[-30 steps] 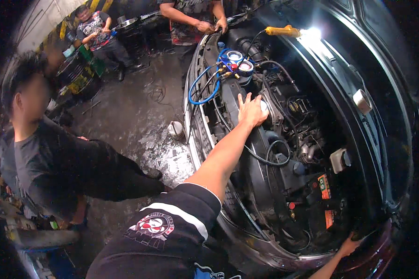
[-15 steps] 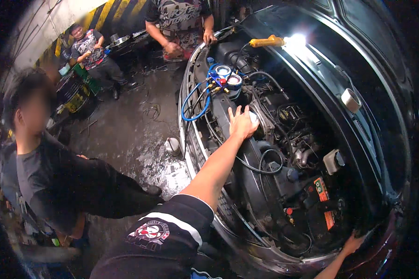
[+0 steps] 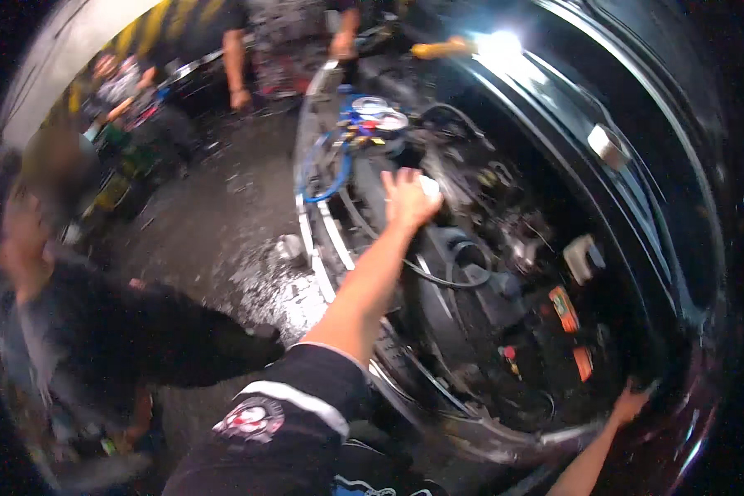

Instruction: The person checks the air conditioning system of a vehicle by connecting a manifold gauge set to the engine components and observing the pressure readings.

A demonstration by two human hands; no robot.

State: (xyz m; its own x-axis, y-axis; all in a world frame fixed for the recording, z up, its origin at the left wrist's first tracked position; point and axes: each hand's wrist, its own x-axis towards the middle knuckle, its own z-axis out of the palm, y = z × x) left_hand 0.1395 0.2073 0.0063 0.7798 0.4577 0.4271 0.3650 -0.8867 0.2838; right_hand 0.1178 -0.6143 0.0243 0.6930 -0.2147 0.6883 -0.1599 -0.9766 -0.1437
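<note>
My left hand (image 3: 409,198) reaches over the front panel (image 3: 370,186) of an open car engine bay. Its fingers are spread across the panel. Against its thumb side sits a small white rounded object (image 3: 429,187), partly hidden, its kind unclear. Just beyond the fingers lies a gauge manifold (image 3: 378,113) with two dials and a blue hose (image 3: 344,174). At the lower right, my right hand (image 3: 630,403) rests at the car's dark fender edge with its fingers stretched out, dim and blurred. Close to it is the battery (image 3: 572,341) with orange labels.
A bright work lamp with a yellow handle (image 3: 438,50) lies near the windshield. A white roll (image 3: 608,147) and a pale container (image 3: 583,259) stand along the bay's far side. One person (image 3: 99,314) is close on my left; others are at the back. The floor (image 3: 260,289) looks wet.
The whole view has shifted and blurred, with the scene sliding left and slightly up. Both my hands keep their places on the car. The person standing at the back has lowered one hand.
</note>
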